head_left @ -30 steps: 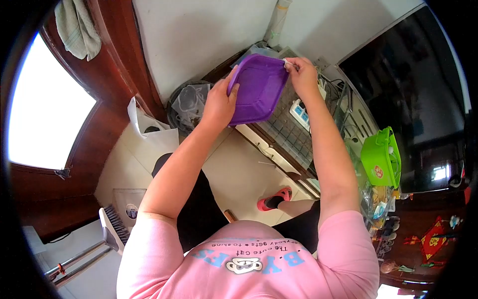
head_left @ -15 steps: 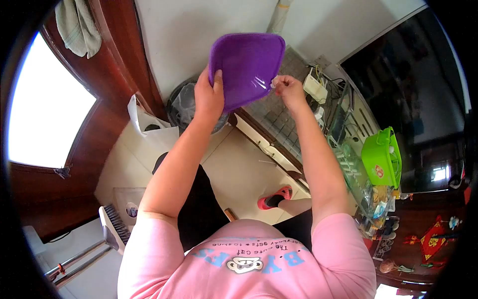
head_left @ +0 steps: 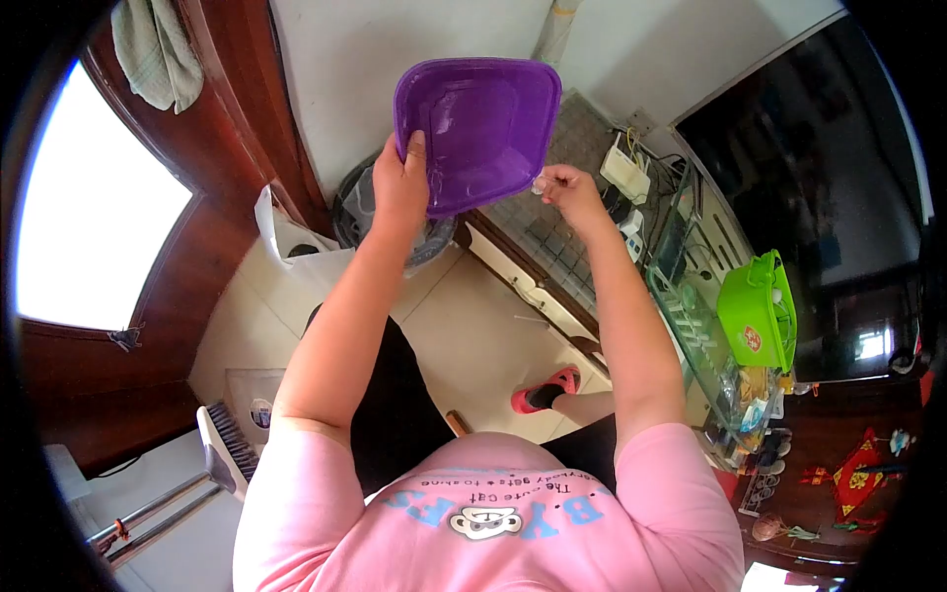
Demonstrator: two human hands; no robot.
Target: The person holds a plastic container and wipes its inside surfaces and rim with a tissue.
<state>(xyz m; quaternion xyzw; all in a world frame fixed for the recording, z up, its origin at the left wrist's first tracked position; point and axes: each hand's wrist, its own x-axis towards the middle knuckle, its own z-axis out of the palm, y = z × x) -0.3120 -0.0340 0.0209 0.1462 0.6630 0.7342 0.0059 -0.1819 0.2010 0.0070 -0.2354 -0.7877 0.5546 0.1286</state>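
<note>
A purple plastic basin (head_left: pixel 483 123) with rounded corners is held up in front of me, tilted so that its inside shows. My left hand (head_left: pixel 400 187) is closed on its left edge, thumb on the inner side and fingers hidden behind. At the lower right corner, my right hand (head_left: pixel 572 192) pinches a small whitish, see-through scrap (head_left: pixel 540 185), too small to name exactly. The scrap lies close against the basin's rim; I cannot tell whether it touches. Shiny streaks show on the basin's inner surface.
Below the basin stands a lined trash bin (head_left: pixel 355 212), beside a white plastic bag (head_left: pixel 296 237). On the right are a glass shelf (head_left: pixel 681 286), a green box (head_left: pixel 755 311) and a large television (head_left: pixel 819 197). A broom (head_left: pixel 227 449) stands at lower left.
The basin has shifted slightly left and turned so more of its inside faces me. My left hand moved left and down with it; my right hand is a little lower, still pinching the scrap.
</note>
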